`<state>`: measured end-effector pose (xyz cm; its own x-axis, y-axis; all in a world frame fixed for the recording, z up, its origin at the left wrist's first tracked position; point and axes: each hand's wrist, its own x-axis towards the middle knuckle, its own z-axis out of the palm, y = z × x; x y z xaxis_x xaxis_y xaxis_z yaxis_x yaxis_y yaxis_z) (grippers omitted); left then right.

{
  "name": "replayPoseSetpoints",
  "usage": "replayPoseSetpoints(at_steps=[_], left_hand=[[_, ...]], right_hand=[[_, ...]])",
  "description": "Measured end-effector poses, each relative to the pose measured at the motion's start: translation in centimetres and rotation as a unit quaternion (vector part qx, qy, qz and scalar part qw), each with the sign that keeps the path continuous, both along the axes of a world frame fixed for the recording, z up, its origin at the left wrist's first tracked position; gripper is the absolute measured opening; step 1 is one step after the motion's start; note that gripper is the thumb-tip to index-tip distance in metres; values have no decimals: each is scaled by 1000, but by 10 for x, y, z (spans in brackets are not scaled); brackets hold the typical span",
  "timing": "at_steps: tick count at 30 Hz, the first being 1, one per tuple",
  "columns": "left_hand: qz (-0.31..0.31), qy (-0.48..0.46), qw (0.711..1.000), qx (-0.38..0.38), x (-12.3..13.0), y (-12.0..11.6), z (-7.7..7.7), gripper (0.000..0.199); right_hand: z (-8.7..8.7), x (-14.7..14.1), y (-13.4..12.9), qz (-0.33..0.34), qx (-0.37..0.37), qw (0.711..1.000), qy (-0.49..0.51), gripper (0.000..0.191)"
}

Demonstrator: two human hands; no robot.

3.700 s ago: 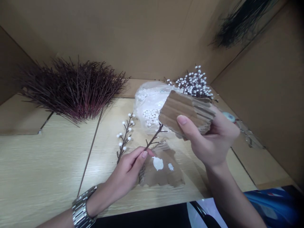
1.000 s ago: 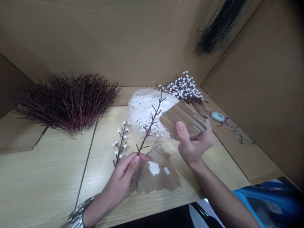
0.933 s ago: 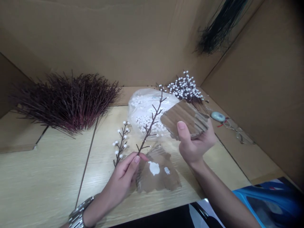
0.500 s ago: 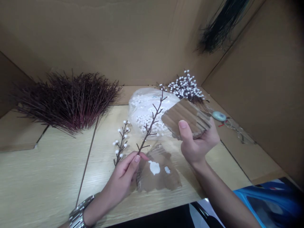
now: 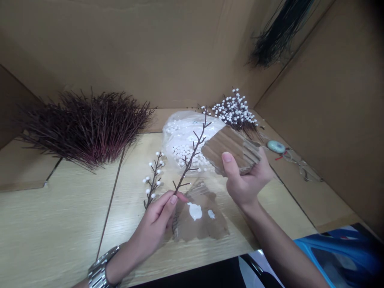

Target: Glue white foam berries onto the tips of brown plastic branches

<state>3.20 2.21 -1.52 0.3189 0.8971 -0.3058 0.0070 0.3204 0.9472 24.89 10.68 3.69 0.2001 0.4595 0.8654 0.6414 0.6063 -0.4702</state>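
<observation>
My left hand (image 5: 162, 212) pinches the lower end of a bare brown twig (image 5: 191, 160), which slants up and to the right with short side branches. In my right hand (image 5: 244, 178) is a torn piece of corrugated cardboard (image 5: 229, 148), gripped with the thumb on top, just right of the twig. Below both hands, another cardboard piece (image 5: 204, 232) lies on the table with two white puddles of what looks like glue (image 5: 195, 212). Left of the twig rests a sprig with white berries (image 5: 154, 182). Behind it sits a clear plastic bag of white beads (image 5: 183, 138).
A large heap of bare brown twigs (image 5: 93, 128) lies at the left. White-berried sprigs (image 5: 234, 110) are piled at the back right, near a pale green oval object (image 5: 276, 147). Cardboard walls (image 5: 126, 56) enclose the table; dark strands (image 5: 274, 40) hang at upper right.
My right hand has shifted slightly left with the cardboard piece, bringing it closer to the twig. My left hand and the twig are nearly still.
</observation>
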Motion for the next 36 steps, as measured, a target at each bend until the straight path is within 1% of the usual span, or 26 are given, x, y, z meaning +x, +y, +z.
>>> replayPoseSetpoints(at_steps=[4,9,14,19,24,30,34,36], left_hand=[[-2,-2,1000,2,0,0,-1,40],[0,8,1000,9,1,2,0,41],[-8,21,1000,17,2,1,2,44],[-9,36,999,32,2,0,5,40],[-12,43,999,28,2,1,6,40],[-11,30,999,23,1,1,0,42],[-10,45,999,21,0,1,-1,44],[-11,52,998,24,0,0,-1,44]], right_hand=[[6,2,0,-26,32,999,31,13],[11,3,0,-39,55,995,74,20],[10,2,-2,-51,60,991,109,21],[5,4,-1,-46,111,977,175,25],[6,6,2,-25,120,985,124,14],[7,4,0,-28,96,990,104,13],[8,3,-4,-35,77,993,80,10],[9,3,-6,-27,70,995,63,13]])
